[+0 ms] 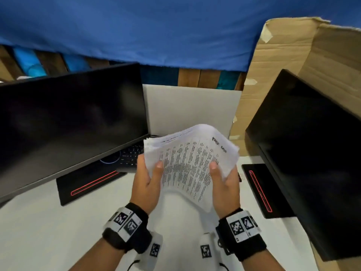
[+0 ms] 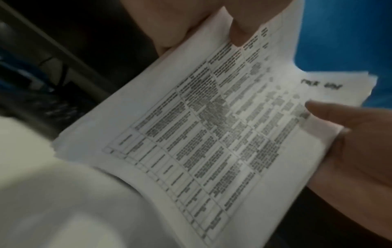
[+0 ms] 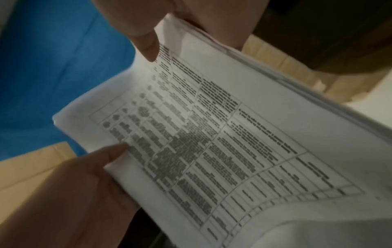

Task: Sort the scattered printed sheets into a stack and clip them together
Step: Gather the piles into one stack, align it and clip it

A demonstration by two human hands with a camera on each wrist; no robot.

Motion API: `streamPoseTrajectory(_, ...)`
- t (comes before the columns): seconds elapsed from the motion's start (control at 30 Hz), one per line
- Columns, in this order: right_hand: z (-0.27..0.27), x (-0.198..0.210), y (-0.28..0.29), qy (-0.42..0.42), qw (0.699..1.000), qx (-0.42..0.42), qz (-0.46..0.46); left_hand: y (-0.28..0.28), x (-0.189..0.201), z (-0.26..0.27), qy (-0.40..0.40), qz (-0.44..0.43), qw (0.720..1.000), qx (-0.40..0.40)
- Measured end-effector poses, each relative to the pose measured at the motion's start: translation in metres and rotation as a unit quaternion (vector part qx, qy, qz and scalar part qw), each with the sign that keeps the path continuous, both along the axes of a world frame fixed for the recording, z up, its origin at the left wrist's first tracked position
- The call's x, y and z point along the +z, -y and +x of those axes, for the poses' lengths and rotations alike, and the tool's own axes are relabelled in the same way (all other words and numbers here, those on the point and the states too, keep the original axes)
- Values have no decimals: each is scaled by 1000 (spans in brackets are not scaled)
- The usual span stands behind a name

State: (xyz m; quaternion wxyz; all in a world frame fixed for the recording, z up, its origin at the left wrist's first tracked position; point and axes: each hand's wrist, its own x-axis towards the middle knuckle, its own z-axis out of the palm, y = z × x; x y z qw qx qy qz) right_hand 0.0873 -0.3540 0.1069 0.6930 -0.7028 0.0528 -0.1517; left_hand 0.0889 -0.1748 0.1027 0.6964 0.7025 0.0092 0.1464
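A stack of printed sheets [image 1: 187,159] with a table of text on top is held in the air above the white desk [image 1: 48,231]. My left hand [image 1: 150,177] grips its left edge, thumb on top and fingers hidden beneath. My right hand [image 1: 222,178] grips the right edge the same way. The sheets bow upward between the hands and their far edges fan out unevenly. In the left wrist view the stack [image 2: 201,134] fills the frame with my left thumb [image 2: 239,33] pressing on it. In the right wrist view my right thumb [image 3: 146,47] presses on the stack [image 3: 212,142].
A dark monitor [image 1: 68,118] stands at the left with a keyboard [image 1: 130,153] behind it. Another dark monitor [image 1: 312,153] stands at the right. A cardboard box [image 1: 293,65] rises at the back right, a white board [image 1: 191,108] at the back, and blue cloth [image 1: 156,26] hangs above.
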Motion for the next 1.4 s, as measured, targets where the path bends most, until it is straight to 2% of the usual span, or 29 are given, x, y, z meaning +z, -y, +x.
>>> streamPoseTrajectory(0.1, -9, -23, -27, -46, 998, 22, -24, -11, -16, -12, -38, -9, 999, 9)
streamPoseTrajectory(0.2, -10, -24, -34, -30, 999, 10, -31, -28, -22, -9, -42, -34, 998, 22)
streamPoseTrajectory(0.3, -5, -13, -33, -2, 999, -30, -22, -38, -15, 1, -5, -58, 998, 33)
streamPoseTrajectory(0.43, 6, -8, -36, 28, 996, -77, -25, -35, 0, 12, 64, -33, 996, 47)
streamPoseTrajectory(0.6, 12, -4, -36, -6, 993, -105, 49, -30, 3, 18, 41, -36, 998, 35)
streamPoseTrajectory(0.67, 12, 0, -36, 9, 994, -97, 39, -31, 0, 19, 32, -44, 999, -1)
streamPoseTrajectory(0.77, 12, 0, -32, 41, 998, -46, -22, -37, -2, 18, 9, -35, 998, -49)
streamPoseTrajectory(0.9, 12, -11, -15, 22, 998, 11, -53, -47, -4, 22, -13, -1, 1000, -22)
streamPoseTrajectory(0.97, 12, -12, -14, 8, 999, 24, -49, -49, -5, 23, -20, -14, 1000, -12)
streamPoseTrajectory(1.1, 15, -8, -18, 0, 999, 14, -42, -46, -6, 23, -30, -38, 999, 1)
streamPoseTrajectory(1.23, 14, -11, -24, -24, 999, 10, -36, -42, -10, 22, -77, -50, 996, -1)
streamPoseTrajectory(1.4, 11, -4, -27, -2, 999, -17, -34, -38, 3, 17, -29, -47, 998, 24)
